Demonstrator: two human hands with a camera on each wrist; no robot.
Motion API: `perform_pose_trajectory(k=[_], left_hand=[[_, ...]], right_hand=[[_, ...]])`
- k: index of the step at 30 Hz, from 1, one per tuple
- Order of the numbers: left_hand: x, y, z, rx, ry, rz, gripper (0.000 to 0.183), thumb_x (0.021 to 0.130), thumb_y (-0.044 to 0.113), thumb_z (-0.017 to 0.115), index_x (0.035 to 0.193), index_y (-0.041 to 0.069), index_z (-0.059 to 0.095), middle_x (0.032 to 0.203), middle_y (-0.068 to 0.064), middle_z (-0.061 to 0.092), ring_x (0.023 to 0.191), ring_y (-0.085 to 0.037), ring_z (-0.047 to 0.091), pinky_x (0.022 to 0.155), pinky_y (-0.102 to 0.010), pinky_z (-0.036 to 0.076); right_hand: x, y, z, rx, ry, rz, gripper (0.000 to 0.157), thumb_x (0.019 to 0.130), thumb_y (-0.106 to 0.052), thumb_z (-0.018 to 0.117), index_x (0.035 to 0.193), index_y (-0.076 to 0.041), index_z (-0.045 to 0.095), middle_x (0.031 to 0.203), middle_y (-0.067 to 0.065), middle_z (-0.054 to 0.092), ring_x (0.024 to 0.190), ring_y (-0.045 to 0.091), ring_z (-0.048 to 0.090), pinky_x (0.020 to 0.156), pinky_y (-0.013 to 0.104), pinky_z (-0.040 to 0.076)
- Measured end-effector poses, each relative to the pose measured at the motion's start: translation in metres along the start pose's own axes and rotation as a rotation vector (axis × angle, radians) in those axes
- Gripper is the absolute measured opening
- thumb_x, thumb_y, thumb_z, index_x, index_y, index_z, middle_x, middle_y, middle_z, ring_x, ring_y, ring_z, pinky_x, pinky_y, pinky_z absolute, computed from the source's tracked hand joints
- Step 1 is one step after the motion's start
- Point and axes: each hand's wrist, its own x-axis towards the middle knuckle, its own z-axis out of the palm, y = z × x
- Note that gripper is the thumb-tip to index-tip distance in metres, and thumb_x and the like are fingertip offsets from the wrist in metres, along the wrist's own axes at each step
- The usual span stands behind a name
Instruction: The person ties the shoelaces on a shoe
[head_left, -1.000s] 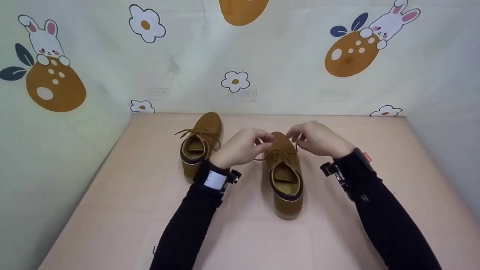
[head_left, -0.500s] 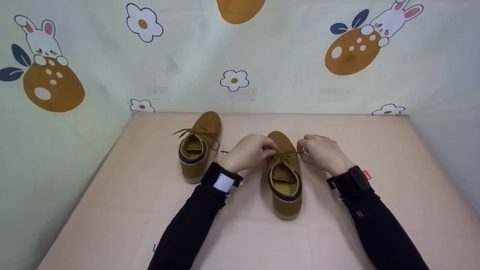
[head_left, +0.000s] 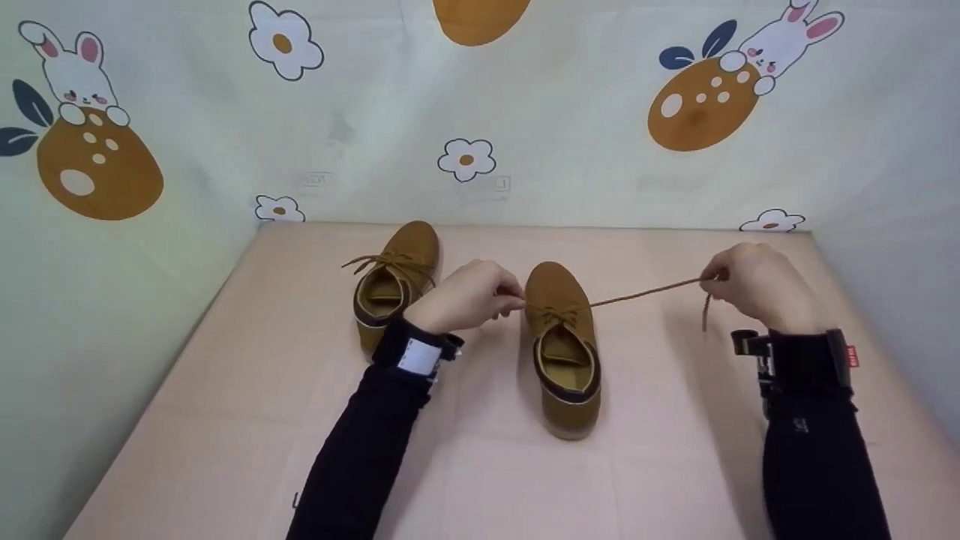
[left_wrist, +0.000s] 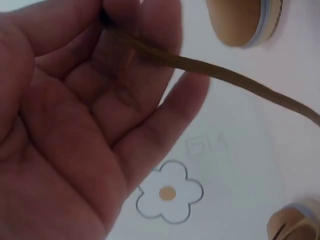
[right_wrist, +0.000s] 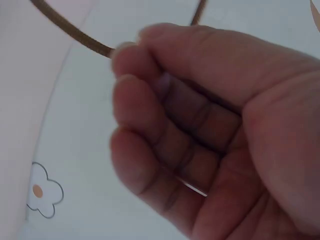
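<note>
A brown lace-up shoe (head_left: 561, 345) stands upright on the pale pink counter (head_left: 645, 472), between the person's hands, its toe pointing away from them. From its front a thin brown lace (head_left: 645, 295) runs straight and slightly upward to the right grip (head_left: 761, 289), where thumb and fingers pinch it; a short tail hangs below. The left grip (head_left: 469, 298), just beside the shoe's left front, pinches another stretch of lace (left_wrist: 240, 79) between thumb and forefinger, the remaining fingers half curled.

A second shoe (head_left: 416, 247), matching the first, stands farther left, toe also away, partly hidden by the left hand and wrist. Its laces trail loosely across its front. Both arms wear black sleeves (head_left: 352, 457) with wrist straps. Behind rises a pale wall covering (head_left: 570, 112) printed with rabbits, orange-brown fruit and white flowers.
</note>
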Motion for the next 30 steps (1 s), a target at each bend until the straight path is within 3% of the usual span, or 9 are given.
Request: perform_pose_trajectory(k=[3,7,12,21,27,30], left_hand=[[-0.004,-0.003,-0.005,0.019,0.005,-0.018,0.014,0.097,0.016,0.066,0.097,0.008,0.078,0.075,0.003,0.067,0.068,-0.010,0.061,0.063,-0.026,0.049],[-0.004,0.000,-0.002,0.007,0.003,0.002,0.015,0.097,0.017,0.065,0.097,0.007,0.077,0.076,0.003,0.067,0.069,-0.010,0.061,0.065,-0.026,0.050],[0.000,0.009,0.008,-0.009,0.038,0.035,0.017,0.098,0.017,0.065,0.101,0.006,0.076,0.087,-0.001,0.072,0.078,-0.011,0.064,0.073,-0.027,0.051],[0.006,0.018,0.019,0.037,0.129,0.055,0.017,0.097,0.020,0.066,0.102,0.008,0.077,0.091,-0.001,0.073,0.081,-0.011,0.064,0.076,-0.025,0.050],[0.006,0.020,0.018,0.044,0.137,0.051,0.016,0.097,0.019,0.066,0.102,0.008,0.077,0.091,-0.001,0.073,0.080,-0.012,0.064,0.075,-0.025,0.051],[0.006,0.021,0.017,0.042,0.136,0.054,0.016,0.097,0.018,0.066,0.101,0.008,0.077,0.091,-0.001,0.073,0.081,-0.011,0.064,0.075,-0.025,0.051]], right_hand=[[-0.012,-0.003,-0.013,0.029,-0.089,0.054,0.010,0.088,-0.013,0.069,0.089,-0.011,0.078,0.073,-0.003,0.068,0.068,0.018,0.061,0.060,0.033,0.046],[-0.021,-0.023,-0.019,0.089,-0.160,-0.020,0.007,0.090,-0.020,0.072,0.086,-0.020,0.077,0.071,-0.009,0.068,0.067,0.014,0.063,0.057,0.028,0.048],[-0.022,-0.058,-0.013,0.217,-0.107,-0.194,0.005,0.087,-0.027,0.078,0.083,-0.025,0.076,0.071,-0.014,0.068,0.067,0.012,0.065,0.059,0.026,0.050],[-0.015,-0.103,0.015,0.483,-0.004,-0.364,0.013,0.083,-0.023,0.082,0.075,-0.021,0.072,0.072,-0.010,0.068,0.065,0.012,0.064,0.057,0.024,0.050],[-0.007,-0.121,0.038,0.569,0.049,-0.392,0.016,0.081,-0.024,0.083,0.072,-0.019,0.071,0.071,-0.009,0.067,0.061,0.012,0.059,0.053,0.023,0.046],[-0.002,-0.124,0.050,0.553,0.097,-0.404,0.016,0.081,-0.023,0.083,0.072,-0.018,0.071,0.071,-0.010,0.067,0.062,0.011,0.059,0.055,0.023,0.047]])
